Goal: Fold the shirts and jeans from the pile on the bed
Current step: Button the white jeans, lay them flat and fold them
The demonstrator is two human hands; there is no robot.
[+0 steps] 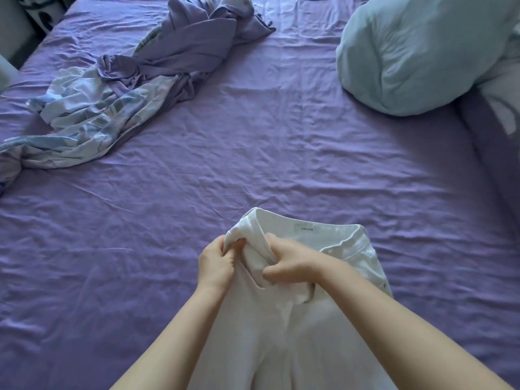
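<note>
Both hands, left hand [215, 263] and right hand [287, 263], grip white jeans [287, 333] waistband.

A pair of white jeans [295, 319] lies waistband-up on the purple bed sheet [281, 153], its label showing inside the band, and both hands work at the left corner of the waist — the left hand [215, 264] pinches a bunched fold of white cloth, the right hand [289, 263] curls its fingers round the same fold just beside it. Well apart, toward the far left, a crumpled heap of purple and blue-patterned fabric [123, 88] sprawls across the sheet — and at the far right sits a pale blue pillow [416, 52].
</note>
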